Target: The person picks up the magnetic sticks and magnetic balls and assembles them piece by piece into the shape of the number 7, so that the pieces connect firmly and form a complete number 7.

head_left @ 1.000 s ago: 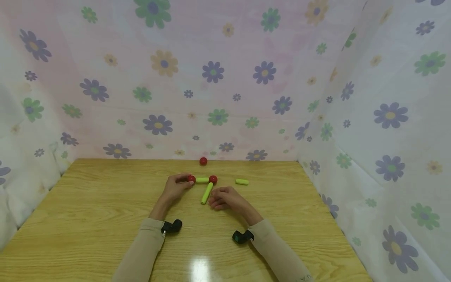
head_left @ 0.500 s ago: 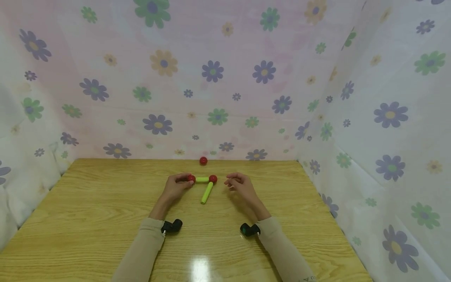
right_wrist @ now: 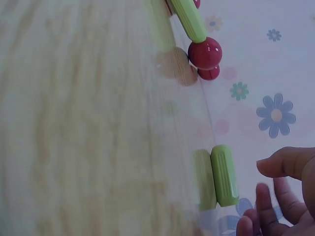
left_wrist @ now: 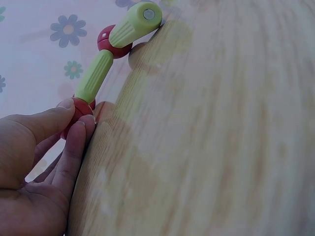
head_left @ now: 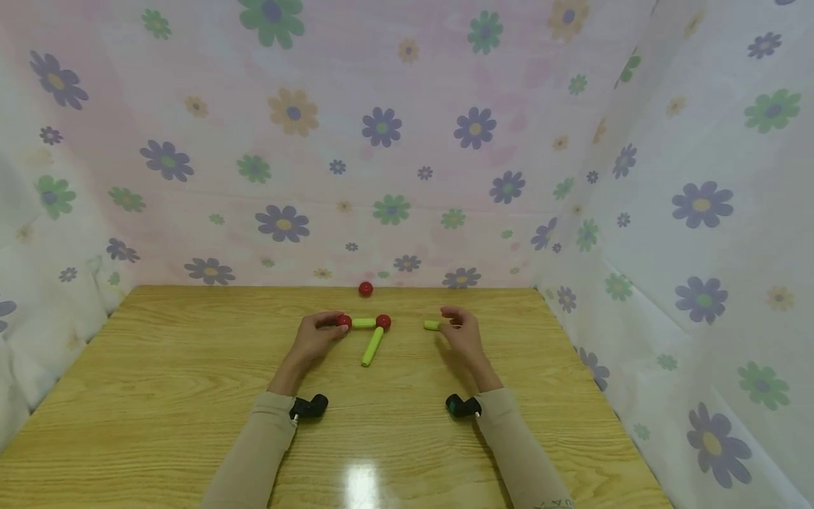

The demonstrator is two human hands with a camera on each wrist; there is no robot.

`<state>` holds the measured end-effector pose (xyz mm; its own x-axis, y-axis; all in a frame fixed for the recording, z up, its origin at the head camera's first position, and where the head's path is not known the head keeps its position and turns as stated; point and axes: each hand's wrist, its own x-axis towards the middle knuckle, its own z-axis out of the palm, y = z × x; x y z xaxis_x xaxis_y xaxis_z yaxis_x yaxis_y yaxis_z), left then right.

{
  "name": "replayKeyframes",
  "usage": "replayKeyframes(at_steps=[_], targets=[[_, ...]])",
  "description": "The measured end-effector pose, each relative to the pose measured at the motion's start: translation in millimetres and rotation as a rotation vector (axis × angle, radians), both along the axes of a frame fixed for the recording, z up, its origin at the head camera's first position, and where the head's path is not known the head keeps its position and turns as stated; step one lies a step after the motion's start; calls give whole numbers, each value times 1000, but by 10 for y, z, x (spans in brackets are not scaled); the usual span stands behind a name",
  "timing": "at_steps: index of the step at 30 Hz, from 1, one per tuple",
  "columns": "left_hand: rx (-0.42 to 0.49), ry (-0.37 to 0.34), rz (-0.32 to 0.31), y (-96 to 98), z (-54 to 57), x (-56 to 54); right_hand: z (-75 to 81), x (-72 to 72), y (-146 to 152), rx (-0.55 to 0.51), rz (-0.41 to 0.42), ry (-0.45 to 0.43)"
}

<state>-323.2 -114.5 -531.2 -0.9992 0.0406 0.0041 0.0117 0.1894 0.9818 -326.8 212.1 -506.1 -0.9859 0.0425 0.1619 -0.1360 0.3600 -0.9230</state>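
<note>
Ball-and-rod chain (head_left: 364,323) on the worktop's (head_left: 159,396) far half, bent at its right ball (head_left: 383,322); L hand (head_left: 316,338) pinches the left ball (head_left: 344,322) b/w thumb & fingers, prob. to steady the lot. R hand (head_left: 464,338) just beside the loose green rod (head_left: 431,325), fingers (right_wrist: 266,204) spread, no grip. Spare red ball (head_left: 365,288) at far edge. Worktop's glossy wood-grain; flowery sheets (head_left: 432,233) far, left & right.

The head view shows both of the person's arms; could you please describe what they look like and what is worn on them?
The left sleeve and right sleeve are long and beige; the right bears dark lettering I can't read. A small, angular black device sits at each wrist, left and right. The left hand and right hand wear no gloves.
</note>
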Motion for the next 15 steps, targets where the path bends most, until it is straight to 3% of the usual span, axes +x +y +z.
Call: replayKeyframes(at_steps=[9, 15], targets=[[7, -16, 5, 9, 33, 19, -19, -30, 108, 60, 70, -182], [9, -24, 9, 14, 55, 20, -44, -83, 124, 99, 93, -219]])
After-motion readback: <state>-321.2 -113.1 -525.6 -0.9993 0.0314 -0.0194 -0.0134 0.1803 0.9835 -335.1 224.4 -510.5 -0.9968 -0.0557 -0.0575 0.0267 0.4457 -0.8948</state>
